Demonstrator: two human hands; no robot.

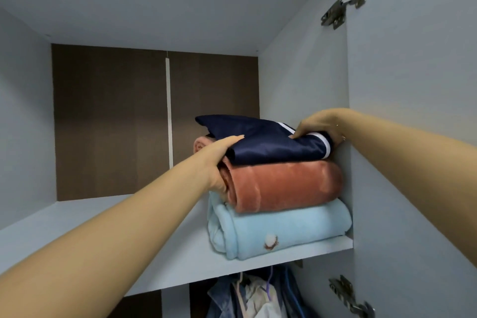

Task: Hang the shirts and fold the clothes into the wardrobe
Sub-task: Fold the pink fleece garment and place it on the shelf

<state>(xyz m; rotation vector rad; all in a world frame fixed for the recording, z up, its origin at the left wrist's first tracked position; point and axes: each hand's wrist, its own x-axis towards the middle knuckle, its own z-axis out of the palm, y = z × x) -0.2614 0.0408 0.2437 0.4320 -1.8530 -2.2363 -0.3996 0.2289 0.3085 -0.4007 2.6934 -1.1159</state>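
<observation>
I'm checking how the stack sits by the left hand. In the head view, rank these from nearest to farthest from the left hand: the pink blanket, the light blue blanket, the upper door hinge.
1. Pink blanket: middle of the stack, touched by the left hand.
2. Light blue blanket: bottom of the stack, just below that hand.
3. Upper door hinge: high up at the right, on the door.

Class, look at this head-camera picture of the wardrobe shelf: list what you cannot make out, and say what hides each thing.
1. Head view: right hand fingers, tucked behind the navy garment.
2. Head view: left hand fingers, hidden under that garment and beside the rust blanket.
3. Head view: hanging clothes, cut off by the bottom edge and the shelf.
4. Head view: motif on the blue blanket, too small.
</observation>
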